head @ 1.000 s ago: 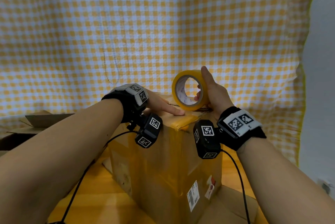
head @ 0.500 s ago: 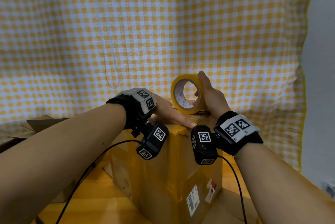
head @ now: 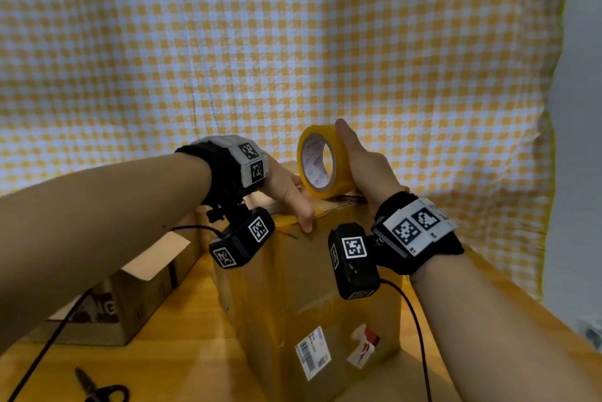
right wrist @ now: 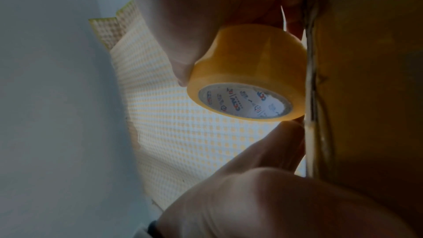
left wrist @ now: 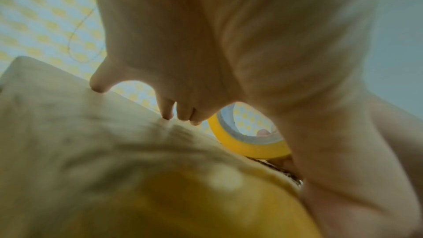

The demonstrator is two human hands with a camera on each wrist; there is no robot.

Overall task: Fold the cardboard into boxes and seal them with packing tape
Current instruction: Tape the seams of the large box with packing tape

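Glossy yellow plastic tape roll on a matt cardboard box; checked cloth backdrop.

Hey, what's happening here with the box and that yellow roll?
A person is taping a cardboard box shut. The right hand grips a yellow tape roll standing on edge on the box top, while the left hand presses down on the top near the front edge. Scissors lie on the table.

Tall brown cardboard box, upright on the wooden table, flaps folded shut on top, yellowish tape over the near top edge, shipping labels low on the near face. Yellow packing tape roll on edge atop the box's far right, white printed core facing left.
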